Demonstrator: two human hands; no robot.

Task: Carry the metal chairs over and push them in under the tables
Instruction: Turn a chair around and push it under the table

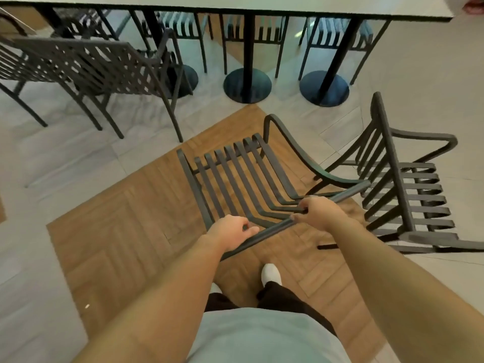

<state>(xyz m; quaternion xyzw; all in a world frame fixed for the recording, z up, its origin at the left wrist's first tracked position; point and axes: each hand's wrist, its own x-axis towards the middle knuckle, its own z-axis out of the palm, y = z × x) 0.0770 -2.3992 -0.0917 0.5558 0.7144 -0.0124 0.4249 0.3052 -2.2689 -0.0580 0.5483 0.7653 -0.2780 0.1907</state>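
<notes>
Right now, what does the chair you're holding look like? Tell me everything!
The held chair is dark metal with long flat slats running along the seat and bending up into the back, plus curved armrests. It sits tilted over the wood-pattern floor, facing the table. The left hand and right hand both grip its top back rail.
</notes>
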